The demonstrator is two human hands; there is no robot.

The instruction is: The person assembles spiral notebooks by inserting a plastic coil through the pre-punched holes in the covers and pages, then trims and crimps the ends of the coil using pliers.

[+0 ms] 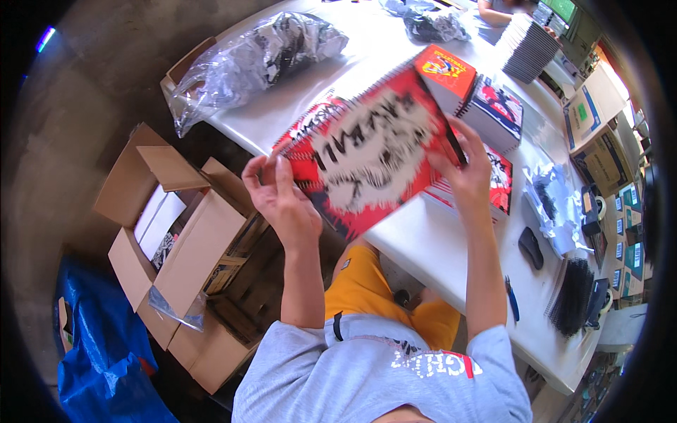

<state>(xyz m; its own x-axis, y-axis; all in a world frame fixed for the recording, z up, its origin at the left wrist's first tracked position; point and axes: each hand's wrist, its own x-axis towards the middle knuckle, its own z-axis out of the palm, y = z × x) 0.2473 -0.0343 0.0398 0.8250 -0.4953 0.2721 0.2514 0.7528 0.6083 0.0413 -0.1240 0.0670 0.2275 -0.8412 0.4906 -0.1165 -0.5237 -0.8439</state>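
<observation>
A red spiral-bound notebook (pixel 374 155) with a white splash and black lettering on its cover is held up, tilted, over the table's near edge. My left hand (pixel 285 204) grips its lower left corner, thumb on the cover. On the opposite short edge, my right hand (pixel 465 166) is closed around the side. Behind it, part of another red notebook (pixel 321 116) shows. Beyond my right hand stand stacks of notebooks, one with an orange cover (pixel 446 69) and one blue and white (pixel 498 106). More red notebooks (pixel 501 182) lie partly hidden by my right forearm.
Clear plastic bags, one large (pixel 268 60), lie on the white table (pixel 430 257). An open cardboard box (pixel 190 243) stands at left beside a blue sheet (pixel 106 352). Pliers (pixel 512 299), black binding coils (pixel 572 296) and a dark oval object (pixel 530 248) lie at right. Another person (pixel 501 13) sits far off.
</observation>
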